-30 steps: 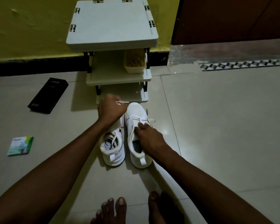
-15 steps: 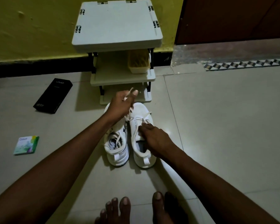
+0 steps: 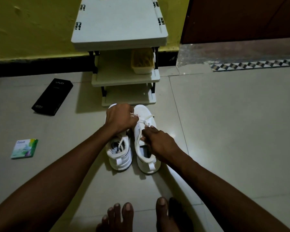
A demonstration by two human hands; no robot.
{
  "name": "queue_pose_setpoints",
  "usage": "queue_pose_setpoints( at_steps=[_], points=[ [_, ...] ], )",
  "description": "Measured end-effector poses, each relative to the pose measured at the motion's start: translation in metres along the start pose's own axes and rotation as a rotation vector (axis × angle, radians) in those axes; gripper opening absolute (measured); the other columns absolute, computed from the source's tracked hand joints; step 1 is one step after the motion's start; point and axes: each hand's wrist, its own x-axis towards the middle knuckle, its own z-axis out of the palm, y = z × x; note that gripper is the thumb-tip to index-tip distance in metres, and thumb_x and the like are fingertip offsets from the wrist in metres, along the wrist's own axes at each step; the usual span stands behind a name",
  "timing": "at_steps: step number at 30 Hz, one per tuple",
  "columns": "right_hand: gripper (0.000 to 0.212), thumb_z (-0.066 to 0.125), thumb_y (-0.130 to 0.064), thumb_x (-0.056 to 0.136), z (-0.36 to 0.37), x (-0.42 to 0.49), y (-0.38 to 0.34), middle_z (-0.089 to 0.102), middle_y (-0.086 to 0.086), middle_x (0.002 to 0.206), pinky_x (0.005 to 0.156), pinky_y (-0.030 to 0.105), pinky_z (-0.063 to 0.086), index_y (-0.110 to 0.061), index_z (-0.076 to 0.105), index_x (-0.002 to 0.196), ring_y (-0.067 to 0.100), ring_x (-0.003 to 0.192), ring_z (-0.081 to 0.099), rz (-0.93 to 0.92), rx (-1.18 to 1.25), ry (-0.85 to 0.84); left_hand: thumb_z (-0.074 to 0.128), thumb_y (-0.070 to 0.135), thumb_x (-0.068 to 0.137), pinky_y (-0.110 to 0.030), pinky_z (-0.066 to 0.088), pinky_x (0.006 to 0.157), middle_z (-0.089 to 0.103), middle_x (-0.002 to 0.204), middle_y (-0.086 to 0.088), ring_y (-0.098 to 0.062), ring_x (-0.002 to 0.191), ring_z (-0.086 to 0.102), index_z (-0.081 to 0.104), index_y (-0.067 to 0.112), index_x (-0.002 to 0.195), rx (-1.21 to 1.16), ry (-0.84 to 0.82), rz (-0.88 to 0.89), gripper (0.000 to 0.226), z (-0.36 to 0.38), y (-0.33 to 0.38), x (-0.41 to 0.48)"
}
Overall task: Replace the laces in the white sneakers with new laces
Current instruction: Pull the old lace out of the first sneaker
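Left hand [image 3: 120, 119] pinched the lace [image 3: 146, 118] tip over the right white sneaker [image 3: 143, 111] on the floor [image 3: 224, 131], right hand [image 3: 157, 142] gripping its eyelet edge; a sharp tug might unthread an eyelet or tip it.

"vivo" — black box [image 3: 52, 97]; "Odonil" — green packet [image 3: 24, 149].

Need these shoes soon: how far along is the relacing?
Nothing looks finished. In hand: the left hand pinches a lace end over the right sneaker, threaded only near its toe; the right hand grips it. Left: the rest of it and the whole left sneaker.
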Motion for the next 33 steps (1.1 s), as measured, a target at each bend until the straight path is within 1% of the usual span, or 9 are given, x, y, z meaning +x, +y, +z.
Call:
queue_pose_setpoints(
  at_steps=[2,6,9,14,17,20,23,25,33],
  points=[
    [0.023,0.045,-0.034,0.104,0.000,0.001,-0.001,0.053,0.007,0.134,0.068,0.033,0.033,-0.015,0.052,0.115,0.035,0.108,0.057,0.003,-0.011,-0.014,0.057,0.038,0.067,-0.030,0.037,0.056,0.058,0.057,-0.003,-0.027,0.062,0.057,0.062,0.012,0.061,-0.121,0.100,-0.016,0.026,-0.005,0.005,-0.010],
    [0.028,0.038,-0.038,0.106,0.006,0.003,0.004,0.045,0.002,0.151,0.083,0.038,0.045,-0.018,0.051,0.120,0.029,0.136,0.045,0.016,-0.006,-0.030,0.063,0.023,0.077,-0.027,0.034,0.050,0.040,0.046,0.007,-0.013,0.048,0.044,0.042,0.021,0.050,-0.533,0.358,-0.010,0.035,-0.024,0.012,-0.016],
    [0.026,0.040,-0.038,0.106,0.007,0.005,0.004,0.050,0.004,0.143,0.077,0.038,0.043,-0.018,0.051,0.117,0.032,0.126,0.052,0.025,0.004,-0.038,0.062,0.011,0.080,-0.024,0.025,0.048,0.033,0.045,0.012,-0.002,0.045,0.029,0.033,0.027,0.051,-0.740,0.515,-0.006,0.044,-0.038,0.017,-0.008],
    [0.023,0.040,-0.038,0.105,0.009,0.009,0.003,0.052,0.006,0.134,0.076,0.039,0.045,-0.018,0.051,0.106,0.032,0.123,0.052,0.015,-0.009,-0.034,0.061,0.017,0.097,-0.032,0.043,0.067,0.044,0.079,0.003,-0.012,0.072,0.046,0.040,0.021,0.062,-0.829,0.328,0.025,0.041,-0.029,0.021,0.002],
    [0.021,0.039,-0.039,0.105,0.011,0.009,0.004,0.053,0.004,0.130,0.072,0.037,0.043,-0.020,0.048,0.100,0.030,0.121,0.053,0.013,-0.005,-0.013,0.054,0.029,0.105,-0.041,0.053,0.062,0.066,0.096,-0.012,-0.030,0.076,0.065,0.055,0.002,0.093,-0.977,0.085,-0.040,0.029,-0.023,0.019,0.007],
    [0.022,0.040,-0.037,0.106,0.010,0.009,0.004,0.052,0.006,0.137,0.072,0.035,0.039,-0.018,0.051,0.108,0.031,0.124,0.051,0.025,-0.014,-0.031,0.049,0.032,0.105,-0.041,0.054,0.065,0.066,0.098,-0.009,-0.025,0.078,0.064,0.041,0.012,0.109,-0.629,0.014,0.047,0.022,-0.009,0.013,0.011],
    [0.026,0.038,-0.038,0.106,0.010,0.010,0.004,0.049,0.004,0.143,0.079,0.039,0.046,-0.017,0.052,0.112,0.030,0.129,0.049,0.019,-0.027,-0.034,0.051,0.031,0.102,-0.042,0.052,0.078,0.067,0.110,-0.010,-0.032,0.098,0.065,0.049,0.016,0.118,0.064,-0.116,0.218,0.022,0.008,0.006,0.010],
    [0.029,0.038,-0.038,0.106,0.008,0.009,0.003,0.048,0.005,0.146,0.081,0.041,0.047,-0.017,0.052,0.118,0.033,0.126,0.052,0.025,-0.037,-0.046,0.046,0.041,0.103,-0.040,0.047,0.078,0.067,0.117,-0.010,-0.031,0.107,0.064,0.055,0.015,0.120,0.287,-0.195,0.247,0.032,0.015,0.005,0.008],
    [0.027,0.043,-0.037,0.105,0.007,0.008,0.000,0.048,0.006,0.144,0.075,0.037,0.041,-0.015,0.052,0.119,0.033,0.125,0.052,0.034,-0.050,-0.046,0.084,0.041,0.077,-0.031,0.042,0.066,0.068,0.086,-0.002,-0.024,0.082,0.064,0.066,0.018,0.085,-0.159,-0.206,-0.081,0.030,-0.001,0.006,0.010]
  ],
)
